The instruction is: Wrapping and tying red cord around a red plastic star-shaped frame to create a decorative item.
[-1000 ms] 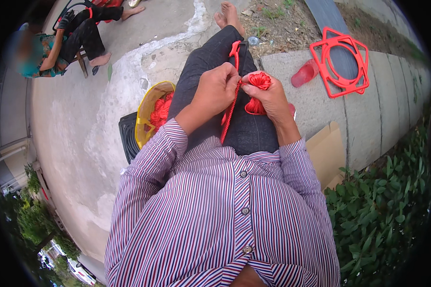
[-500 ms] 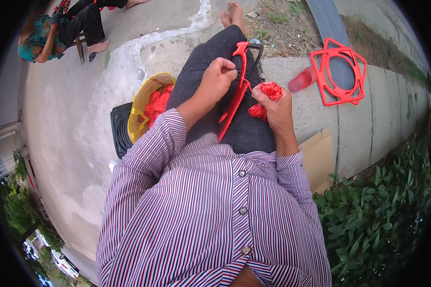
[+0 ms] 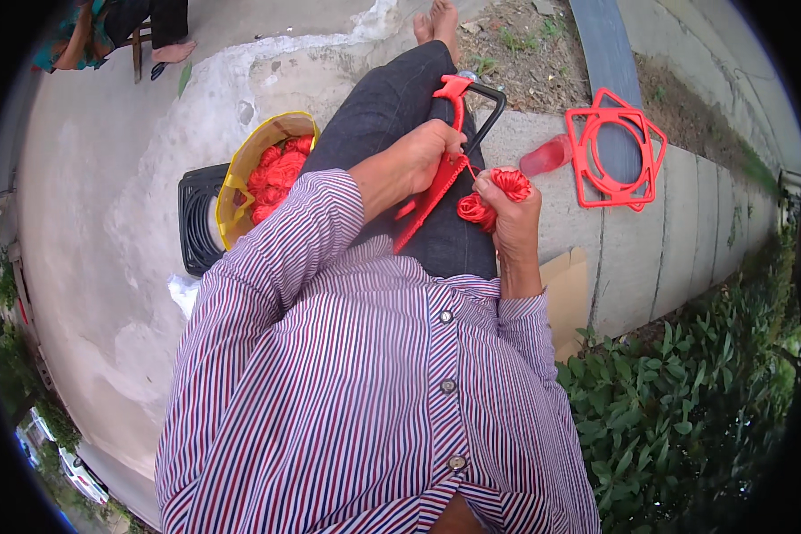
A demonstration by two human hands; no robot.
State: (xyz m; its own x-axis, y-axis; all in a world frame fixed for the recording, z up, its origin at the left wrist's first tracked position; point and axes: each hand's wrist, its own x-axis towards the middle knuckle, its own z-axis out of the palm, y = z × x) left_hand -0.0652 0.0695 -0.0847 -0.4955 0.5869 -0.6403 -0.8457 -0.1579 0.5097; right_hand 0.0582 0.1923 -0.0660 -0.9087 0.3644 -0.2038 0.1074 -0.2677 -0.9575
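Note:
My left hand (image 3: 423, 158) grips a red wrapped frame (image 3: 436, 173) that lies across my lap, its far end at a black bare section (image 3: 488, 114). Beside it, my right hand (image 3: 507, 214) holds a bundle of red cord (image 3: 497, 191), with a strand running to the frame. Both hands rest over my dark trousers (image 3: 392, 107). My striped shirt fills the lower part of the view.
A yellow bag (image 3: 240, 173) full of red cord bundles stands to my left beside a black crate (image 3: 198, 218). Finished red frames (image 3: 616, 147) and a red bottle (image 3: 547, 156) lie on the concrete ledge at right. Green bushes sit lower right; another person sits at top left.
My left hand has slid down the frame toward my body. The right hand with the cord bundle has moved closer to the frame. The view has shifted slightly.

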